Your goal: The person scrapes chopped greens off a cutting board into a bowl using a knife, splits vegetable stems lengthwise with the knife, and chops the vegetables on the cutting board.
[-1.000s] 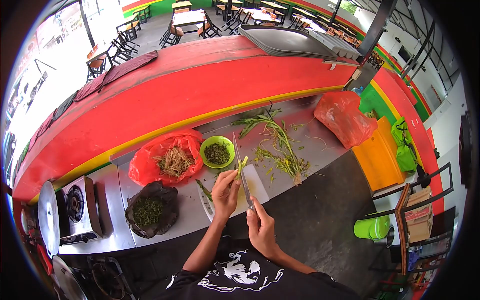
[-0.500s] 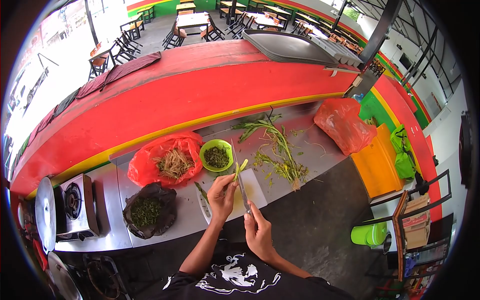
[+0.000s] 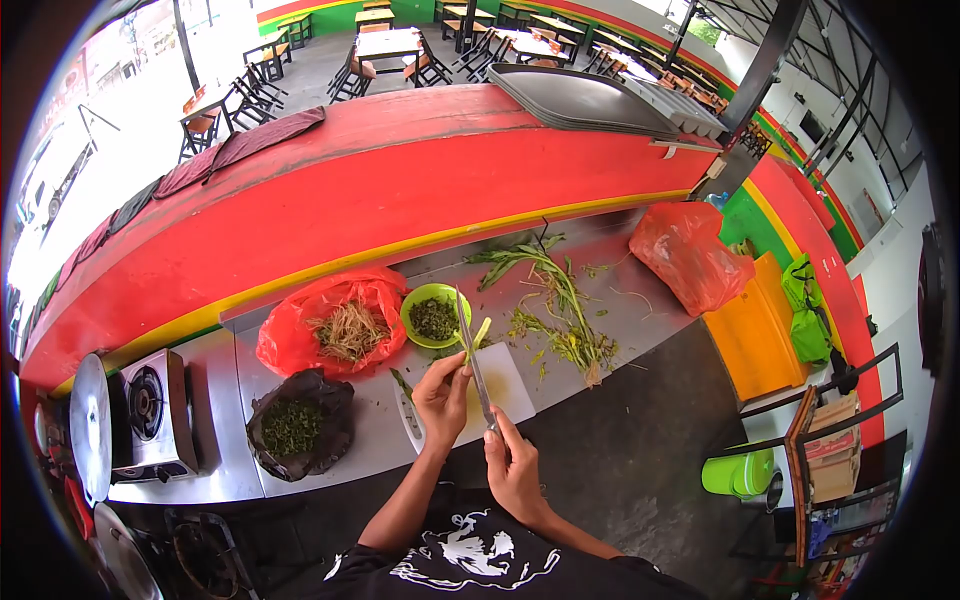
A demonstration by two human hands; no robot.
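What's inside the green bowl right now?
Small dark-green leafy bits lie in the bowl. They cover its bottom, so anything beneath them can't be seen. The knife crosses in front of its right side, hiding a thin strip there.

Ahead of the left hand (image 3: 441,397), a red wall (image 3: 430,175) is curving across, with tables (image 3: 388,43) and chairs (image 3: 428,70) standing beyond. Daylight is pouring in at the hand's far left; dark floor (image 3: 640,455) is lying to its right.

Pale green stalk (image 3: 483,331) — slanted; long narrow knife (image 3: 479,378) — blade against it.
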